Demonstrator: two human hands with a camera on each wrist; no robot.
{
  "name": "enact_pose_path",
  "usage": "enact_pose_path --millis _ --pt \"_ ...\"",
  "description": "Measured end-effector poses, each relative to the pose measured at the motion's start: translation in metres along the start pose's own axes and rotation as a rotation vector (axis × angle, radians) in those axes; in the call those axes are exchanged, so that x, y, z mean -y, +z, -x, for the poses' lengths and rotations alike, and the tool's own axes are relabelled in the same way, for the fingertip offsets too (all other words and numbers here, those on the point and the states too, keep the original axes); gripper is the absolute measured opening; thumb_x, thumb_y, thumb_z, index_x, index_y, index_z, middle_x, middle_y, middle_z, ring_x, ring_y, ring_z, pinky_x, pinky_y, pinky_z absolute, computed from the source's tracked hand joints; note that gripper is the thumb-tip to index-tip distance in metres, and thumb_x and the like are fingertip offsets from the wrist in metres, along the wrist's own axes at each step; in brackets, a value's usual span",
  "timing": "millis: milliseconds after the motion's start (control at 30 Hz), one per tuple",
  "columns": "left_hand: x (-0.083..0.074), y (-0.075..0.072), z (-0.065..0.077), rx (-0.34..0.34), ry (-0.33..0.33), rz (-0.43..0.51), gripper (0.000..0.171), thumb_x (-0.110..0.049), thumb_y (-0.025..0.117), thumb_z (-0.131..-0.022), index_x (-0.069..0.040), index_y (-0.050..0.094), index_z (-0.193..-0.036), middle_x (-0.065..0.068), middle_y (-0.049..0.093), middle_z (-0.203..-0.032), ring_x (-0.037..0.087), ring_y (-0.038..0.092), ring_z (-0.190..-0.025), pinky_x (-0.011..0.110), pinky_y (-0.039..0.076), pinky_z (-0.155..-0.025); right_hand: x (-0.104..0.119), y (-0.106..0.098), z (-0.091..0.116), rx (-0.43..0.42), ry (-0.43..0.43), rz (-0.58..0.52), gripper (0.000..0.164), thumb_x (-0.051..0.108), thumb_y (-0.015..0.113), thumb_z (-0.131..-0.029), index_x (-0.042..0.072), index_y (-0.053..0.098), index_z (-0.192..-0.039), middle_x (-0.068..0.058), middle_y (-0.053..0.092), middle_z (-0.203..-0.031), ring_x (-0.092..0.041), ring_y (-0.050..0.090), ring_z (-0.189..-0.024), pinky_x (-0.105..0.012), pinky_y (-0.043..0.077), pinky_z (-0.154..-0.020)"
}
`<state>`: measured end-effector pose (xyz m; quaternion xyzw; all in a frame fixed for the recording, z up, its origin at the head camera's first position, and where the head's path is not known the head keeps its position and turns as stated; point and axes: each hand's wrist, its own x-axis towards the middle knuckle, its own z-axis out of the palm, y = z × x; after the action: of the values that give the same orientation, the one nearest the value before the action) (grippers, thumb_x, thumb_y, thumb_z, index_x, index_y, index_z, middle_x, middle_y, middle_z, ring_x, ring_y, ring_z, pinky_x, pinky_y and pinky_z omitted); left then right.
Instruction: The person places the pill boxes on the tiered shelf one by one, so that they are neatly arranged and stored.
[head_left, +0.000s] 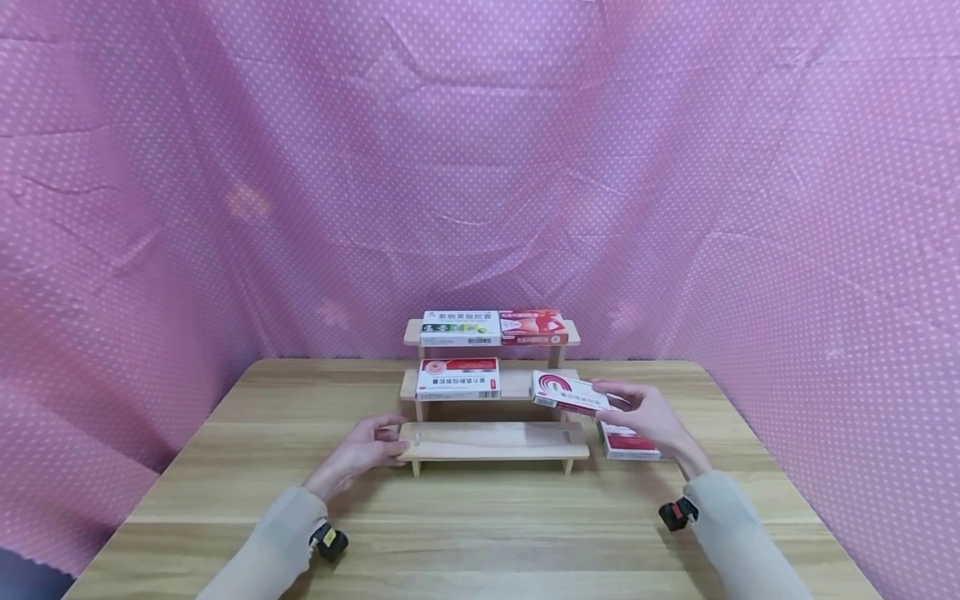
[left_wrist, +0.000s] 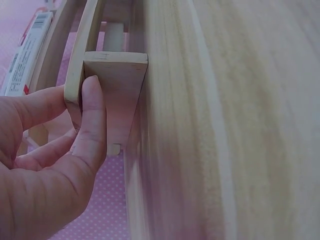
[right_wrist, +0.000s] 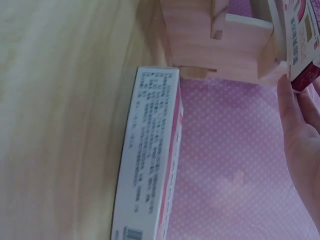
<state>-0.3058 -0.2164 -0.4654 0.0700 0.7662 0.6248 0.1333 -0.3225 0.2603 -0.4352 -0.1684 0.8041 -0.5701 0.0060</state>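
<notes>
My right hand point(head_left: 651, 418) holds a white and dark-red medicine box point(head_left: 570, 392) by its right end. The box hangs tilted at the right part of the middle step of a wooden three-step stand point(head_left: 491, 440). In the right wrist view the held box point(right_wrist: 303, 42) shows at the upper right edge, fingers at its end. My left hand point(head_left: 367, 450) pinches the left end of the lowest step, thumb on one face and fingers on the other, as the left wrist view shows at the board's end point(left_wrist: 75, 90). A red-and-white medicine box point(head_left: 459, 379) lies on the middle step's left half.
On the top step lie a white-and-green medicine box point(head_left: 460, 328) and a red medicine box point(head_left: 533, 327), side by side. Another white and red box point(head_left: 628, 442) lies on the wooden table point(head_left: 465, 533), right of the stand. A pink dotted cloth point(head_left: 480, 167) hangs behind.
</notes>
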Motion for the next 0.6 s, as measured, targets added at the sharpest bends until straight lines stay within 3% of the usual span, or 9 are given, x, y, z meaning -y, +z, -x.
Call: enact_pose_path --millis 133,333,433,600 --pt "0.001 -0.001 0.0 0.013 0.01 0.01 0.061 0.003 0.061 -0.09 0.013 0.034 -0.143 0.029 0.057 -0.118 0.022 0.067 -0.089 0.042 0.06 -0.087 0.007 0.004 -0.007 -0.006 -0.031 0.043 0.054 0.02 0.079 -0.083 0.005 0.062 -0.131 -0.018 0.049 -0.146 -0.037 0.052 -0.128 -0.014 0.052 -0.09" --pt "0.001 -0.001 0.0 0.007 0.011 0.004 0.06 0.003 0.062 -0.089 0.013 0.035 -0.142 0.028 0.058 -0.117 0.021 0.066 -0.089 0.041 0.06 -0.087 0.008 0.008 -0.02 -0.01 -0.035 0.141 0.053 0.028 0.08 -0.082 0.014 0.064 -0.13 -0.009 0.056 -0.142 -0.03 0.054 -0.126 -0.018 0.049 -0.095" --pt "0.002 -0.001 -0.001 0.003 0.011 -0.003 0.059 0.003 0.062 -0.089 0.014 0.037 -0.141 0.028 0.058 -0.117 0.02 0.066 -0.09 0.039 0.061 -0.085 0.011 0.011 -0.026 -0.005 -0.014 0.16 0.054 0.031 0.082 -0.079 0.016 0.065 -0.129 -0.005 0.057 -0.141 -0.028 0.054 -0.126 -0.024 0.05 -0.098" --pt "0.002 0.0 -0.002 -0.008 0.007 -0.006 0.057 0.005 0.062 -0.089 0.014 0.038 -0.14 0.029 0.058 -0.116 0.021 0.066 -0.09 0.037 0.061 -0.084 0.017 0.017 -0.039 0.02 -0.037 0.162 0.054 0.029 0.083 -0.077 0.012 0.067 -0.126 -0.006 0.055 -0.143 -0.03 0.054 -0.127 -0.044 0.05 -0.104"
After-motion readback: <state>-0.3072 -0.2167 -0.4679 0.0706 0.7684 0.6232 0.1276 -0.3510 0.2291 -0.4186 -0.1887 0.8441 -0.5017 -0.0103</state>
